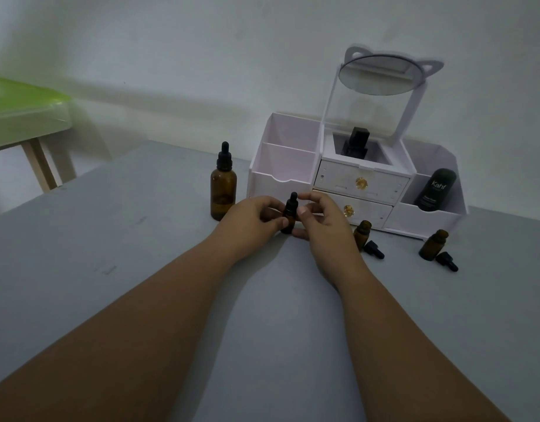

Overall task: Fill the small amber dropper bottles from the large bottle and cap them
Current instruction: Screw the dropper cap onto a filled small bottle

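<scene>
On a grey table [140, 269], just in front of a white desk organiser [264, 182]: 1 small capped bottle [289, 219], amber, upright, black dropper cap on. Pinched at the body between thumb and fingertips of the left hand [256, 216]. Pinched from the other side by the thumb of the right hand [320, 220], with that hand's fingers curled beside the cap. Contents too dark to tell.

Just left of the organiser: 1 large bottle [223, 190], amber, upright, dropper cap on, liquid level hard to judge in the dim light.

In front of the organiser's right half: 2 more small amber bottles, uncapped. Middle open bottle [361, 234] with middle loose cap [373, 249] lying against it. Right open bottle [433, 245] with right loose cap [447, 261] lying just beside it. Contents unclear.

Inside the organiser: 1 black bottle [355, 144] in the centre well under a round mirror [381, 74]; 1 black tube [436, 188] marked "Kahf" in the right compartment. 2 drawers with gold knobs, closed.
</scene>
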